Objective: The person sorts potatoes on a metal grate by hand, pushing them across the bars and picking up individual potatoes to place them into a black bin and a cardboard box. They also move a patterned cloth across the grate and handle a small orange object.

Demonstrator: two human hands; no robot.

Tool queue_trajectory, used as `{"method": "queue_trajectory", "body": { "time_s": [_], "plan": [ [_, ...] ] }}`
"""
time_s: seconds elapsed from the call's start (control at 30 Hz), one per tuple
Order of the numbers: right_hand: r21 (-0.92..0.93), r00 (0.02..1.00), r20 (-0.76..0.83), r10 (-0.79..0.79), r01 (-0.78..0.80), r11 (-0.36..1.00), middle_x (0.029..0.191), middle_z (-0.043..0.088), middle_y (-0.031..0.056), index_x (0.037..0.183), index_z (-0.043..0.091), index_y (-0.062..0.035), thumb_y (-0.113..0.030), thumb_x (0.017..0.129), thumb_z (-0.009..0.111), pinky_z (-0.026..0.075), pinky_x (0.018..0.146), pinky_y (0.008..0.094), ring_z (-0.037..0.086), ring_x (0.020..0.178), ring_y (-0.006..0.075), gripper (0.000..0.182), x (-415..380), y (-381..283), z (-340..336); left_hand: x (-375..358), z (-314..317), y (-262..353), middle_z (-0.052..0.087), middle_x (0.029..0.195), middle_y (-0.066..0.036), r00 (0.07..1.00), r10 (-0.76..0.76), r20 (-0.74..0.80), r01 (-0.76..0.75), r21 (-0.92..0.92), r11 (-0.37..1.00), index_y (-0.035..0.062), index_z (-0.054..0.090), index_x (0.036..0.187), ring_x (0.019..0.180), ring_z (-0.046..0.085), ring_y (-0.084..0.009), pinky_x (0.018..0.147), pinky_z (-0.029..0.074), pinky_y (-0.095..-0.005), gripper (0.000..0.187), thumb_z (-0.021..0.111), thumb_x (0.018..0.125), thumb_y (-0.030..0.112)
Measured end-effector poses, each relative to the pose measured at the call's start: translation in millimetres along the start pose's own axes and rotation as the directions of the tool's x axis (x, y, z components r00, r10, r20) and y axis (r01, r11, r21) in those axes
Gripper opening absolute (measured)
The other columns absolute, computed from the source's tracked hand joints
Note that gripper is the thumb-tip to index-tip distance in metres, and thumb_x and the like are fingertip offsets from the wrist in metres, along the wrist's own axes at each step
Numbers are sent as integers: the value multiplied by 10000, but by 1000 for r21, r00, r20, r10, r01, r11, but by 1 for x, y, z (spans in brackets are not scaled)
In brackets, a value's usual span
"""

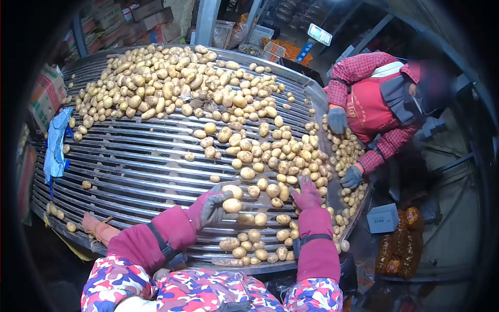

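My left hand (212, 206), in a grey glove, is closed at the near middle of the slatted metal table (156, 138). Two pale potatoes (232, 206) sit at its fingertips, one above the other. Farther right, my right hand (307, 195), in a dark pink glove, reaches over the near edge of the spread of potatoes (291, 164). Its fingers stretch forward and touch potatoes there; no held potato shows. Several loose potatoes (254, 235) lie on the slats between my forearms.
A large potato heap (156, 78) covers the table's far side. Across at the right, a co-worker in a red apron (364, 106) has both gloved hands over potatoes in a side channel (340, 156). A blue cloth (56, 143) hangs at the left edge.
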State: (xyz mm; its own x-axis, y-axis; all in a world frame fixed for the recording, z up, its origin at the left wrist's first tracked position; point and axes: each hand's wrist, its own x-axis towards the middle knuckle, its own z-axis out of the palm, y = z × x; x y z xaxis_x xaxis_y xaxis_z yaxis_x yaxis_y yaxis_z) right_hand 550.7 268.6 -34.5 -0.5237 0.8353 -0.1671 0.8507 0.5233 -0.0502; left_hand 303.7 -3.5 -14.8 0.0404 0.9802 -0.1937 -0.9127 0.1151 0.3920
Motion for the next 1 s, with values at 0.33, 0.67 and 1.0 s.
{"method": "queue_trajectory", "body": {
  "time_s": [0.33,0.67,1.0],
  "plan": [
    [850,979,-172,107,93,519,1390,529,175,1498,392,-48,-2,826,677,539,898,306,598,1212,257,731,-165,-115,-18,-1,12,-24,544,1389,-165,987,-110,121,123,-108,986,98,363,1494,1232,590,-362,960,552,-511,613,498,1019,461],
    [593,803,-589,91,353,724,1284,582,190,1348,550,-63,-17,742,759,544,927,416,623,1101,396,643,-234,-104,11,-20,60,-81,459,1425,-104,906,-399,137,128,812,569,74,139,1597,1252,448,-170,1063,397,-349,824,563,1000,451],
    [-20,668,104,737,-739,673,1316,602,151,1318,603,-111,-264,805,737,483,993,419,610,1152,333,552,-357,36,-39,-21,31,-86,482,1419,-138,627,-547,555,-779,448,-438,108,448,1431,1386,393,-355,1172,279,-519,616,597,908,397]
  ]
}}
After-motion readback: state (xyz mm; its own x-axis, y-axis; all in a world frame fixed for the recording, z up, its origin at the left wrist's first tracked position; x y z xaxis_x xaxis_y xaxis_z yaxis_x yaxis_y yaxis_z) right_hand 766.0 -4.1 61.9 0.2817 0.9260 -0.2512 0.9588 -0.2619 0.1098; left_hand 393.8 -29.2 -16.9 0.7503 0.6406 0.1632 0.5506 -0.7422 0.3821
